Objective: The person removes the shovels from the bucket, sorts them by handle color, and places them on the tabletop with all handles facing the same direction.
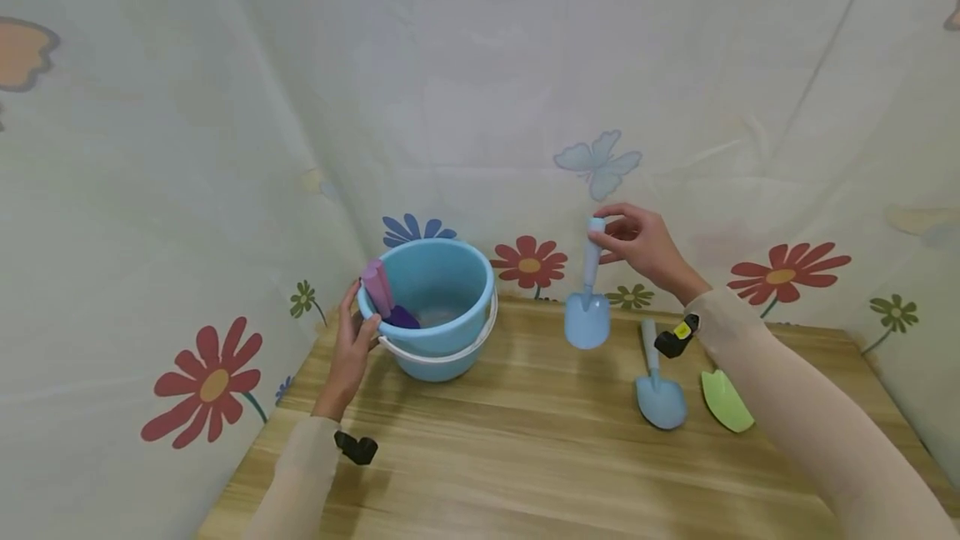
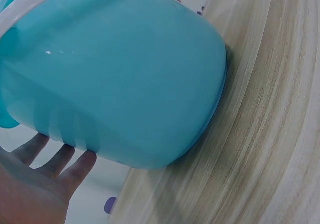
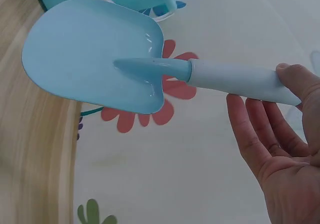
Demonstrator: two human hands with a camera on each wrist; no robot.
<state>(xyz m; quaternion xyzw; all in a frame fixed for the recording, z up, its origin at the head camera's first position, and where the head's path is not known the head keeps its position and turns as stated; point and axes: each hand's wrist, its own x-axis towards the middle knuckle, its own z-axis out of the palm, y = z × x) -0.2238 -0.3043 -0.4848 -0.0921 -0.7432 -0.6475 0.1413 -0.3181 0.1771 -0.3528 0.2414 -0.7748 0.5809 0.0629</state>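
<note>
A light-blue trowel [image 1: 587, 321] hangs blade down above the table, its pale handle pinched near the top by my right hand [image 1: 641, 244]. In the right wrist view, the thumb and fingertips meet the handle [image 3: 235, 80] near its end. My left hand [image 1: 351, 348] holds the left side of a blue bucket [image 1: 435, 344] at the rim, with its thumb at the rim's near edge. Fingertips [image 2: 82, 164] touch the bucket's outer wall in the left wrist view. Inside the bucket lean pink-purple handles [image 1: 377, 288] and a dark purple blade [image 1: 402, 318].
Another blue trowel [image 1: 661, 398] lies on the wooden table [image 1: 510, 457] below the right wrist. Beside it is a light-green blade [image 1: 726, 401], partly covered by the right sleeve. The bucket's white handle [image 1: 450, 354] hangs down in front. A flower-printed cloth [image 1: 480, 90] stands behind the table.
</note>
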